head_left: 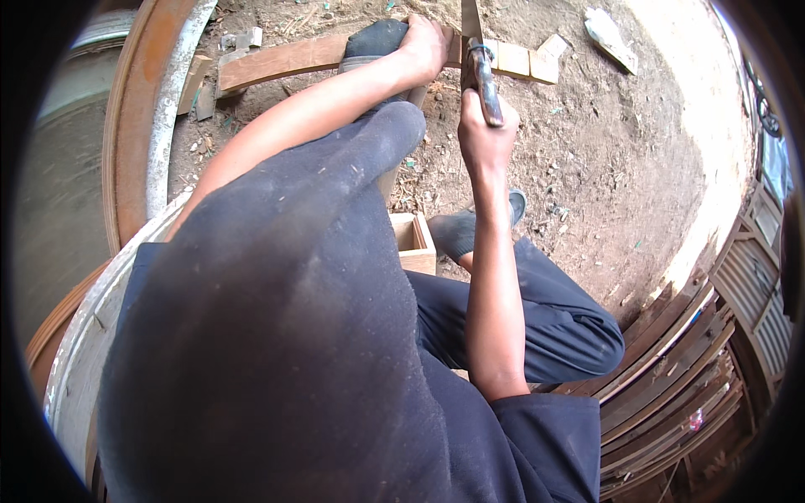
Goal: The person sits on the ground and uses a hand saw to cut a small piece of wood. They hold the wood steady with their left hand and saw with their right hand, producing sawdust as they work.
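A handsaw (484,82) is in my right hand (487,144), whose fingers wrap round its dark handle. The blade points away from me and crosses a long wooden plank (285,64) near its right part. My left hand (428,47) grips that plank just left of the blade, its fingertips partly hidden. Beside this hand, my dark-covered foot (376,42) rests on the plank. Dark lines cross the wood to the right of the saw.
A small wooden box (412,241) stands on the dirt floor between my legs. At the far right lies a whitish piece (610,38). Stacked boards (671,386) fill the lower right. Wood scraps (241,39) lie at the upper left, near a curved wooden frame (134,126).
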`<control>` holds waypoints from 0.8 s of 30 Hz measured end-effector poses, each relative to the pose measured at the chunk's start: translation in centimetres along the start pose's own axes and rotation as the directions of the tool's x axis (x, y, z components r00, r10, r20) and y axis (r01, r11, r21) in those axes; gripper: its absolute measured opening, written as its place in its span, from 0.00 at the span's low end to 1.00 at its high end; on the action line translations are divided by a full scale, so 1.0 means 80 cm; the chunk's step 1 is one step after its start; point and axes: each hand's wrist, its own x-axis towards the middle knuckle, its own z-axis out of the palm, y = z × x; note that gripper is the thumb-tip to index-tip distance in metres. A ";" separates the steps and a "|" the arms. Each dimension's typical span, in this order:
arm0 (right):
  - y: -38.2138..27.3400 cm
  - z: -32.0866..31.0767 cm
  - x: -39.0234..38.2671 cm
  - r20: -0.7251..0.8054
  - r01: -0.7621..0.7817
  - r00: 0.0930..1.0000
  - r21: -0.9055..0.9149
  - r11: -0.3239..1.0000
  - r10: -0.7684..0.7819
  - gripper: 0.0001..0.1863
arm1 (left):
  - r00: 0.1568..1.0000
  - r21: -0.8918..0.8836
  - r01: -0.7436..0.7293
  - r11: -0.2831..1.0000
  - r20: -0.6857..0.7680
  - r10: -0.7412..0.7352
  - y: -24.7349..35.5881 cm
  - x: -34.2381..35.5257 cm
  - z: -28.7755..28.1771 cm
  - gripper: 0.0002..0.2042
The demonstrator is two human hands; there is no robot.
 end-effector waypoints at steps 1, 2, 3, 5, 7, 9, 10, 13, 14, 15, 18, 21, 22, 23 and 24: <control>0.008 -0.001 -0.009 -0.008 0.018 1.000 0.016 1.000 -0.018 0.11 | 1.000 -0.004 0.010 1.000 -0.013 -0.010 0.001 0.001 0.005 0.27; 0.022 -0.008 -0.025 0.009 -0.017 1.000 0.041 0.999 0.017 0.10 | 1.000 -0.012 0.003 1.000 -0.028 -0.003 0.001 0.001 0.007 0.26; 0.036 -0.020 -0.047 0.020 -0.056 0.998 0.064 0.996 0.055 0.10 | 0.999 0.007 -0.002 1.000 -0.036 0.002 0.001 0.004 0.007 0.25; 0.033 -0.037 -0.086 0.042 -0.165 0.986 0.069 0.984 0.162 0.09 | 0.999 0.041 -0.003 0.999 -0.034 0.004 0.000 -0.003 0.007 0.25; 0.026 -0.037 -0.088 0.032 -0.131 0.991 0.010 0.991 0.131 0.10 | 0.994 -0.027 0.068 0.997 -0.089 -0.070 0.011 0.021 0.044 0.25; 0.033 -0.026 -0.059 0.047 -0.098 0.994 -0.008 0.995 0.098 0.10 | 0.993 -0.044 0.085 0.995 -0.078 -0.089 0.014 0.023 0.036 0.25; 0.019 -0.015 -0.036 0.024 -0.035 0.999 0.018 0.999 0.035 0.11 | 0.994 -0.030 0.074 0.997 -0.073 -0.076 0.014 0.023 0.034 0.26; 0.016 -0.001 0.001 -0.007 -0.021 1.000 0.052 0.998 0.021 0.12 | 0.998 0.016 0.028 0.999 -0.055 -0.027 0.012 0.019 0.025 0.28; 0.018 -0.003 -0.007 -0.012 -0.007 1.000 0.029 1.000 0.007 0.12 | 0.999 0.004 0.011 1.000 -0.035 -0.010 0.011 0.015 0.018 0.27; 0.022 -0.009 -0.024 -0.017 0.007 1.000 0.007 1.000 -0.007 0.11 | 1.000 -0.009 -0.008 1.000 -0.016 0.007 0.010 0.010 0.010 0.27; 0.034 -0.025 -0.088 0.016 0.029 0.999 -0.005 1.000 -0.029 0.08 | 0.998 0.030 0.054 0.998 -0.037 -0.053 0.008 0.015 0.035 0.27; 0.042 -0.022 -0.076 0.005 0.034 0.999 0.012 0.999 -0.034 0.07 | 0.999 0.053 0.017 0.998 -0.048 -0.014 0.012 0.018 0.033 0.24; 0.040 -0.017 -0.049 0.024 -0.004 1.000 0.040 0.999 0.003 0.09 | 0.998 0.043 0.010 0.999 -0.058 -0.007 0.015 0.021 0.030 0.23; 0.016 -0.006 -0.021 0.063 0.006 0.998 0.034 0.999 -0.008 0.12 | 0.998 0.037 0.052 0.998 -0.036 -0.051 0.003 0.012 0.035 0.23; 0.008 -0.008 0.003 0.020 -0.019 1.000 0.077 0.997 0.018 0.13 | 0.999 0.033 0.001 0.999 -0.043 0.001 0.015 0.017 0.024 0.23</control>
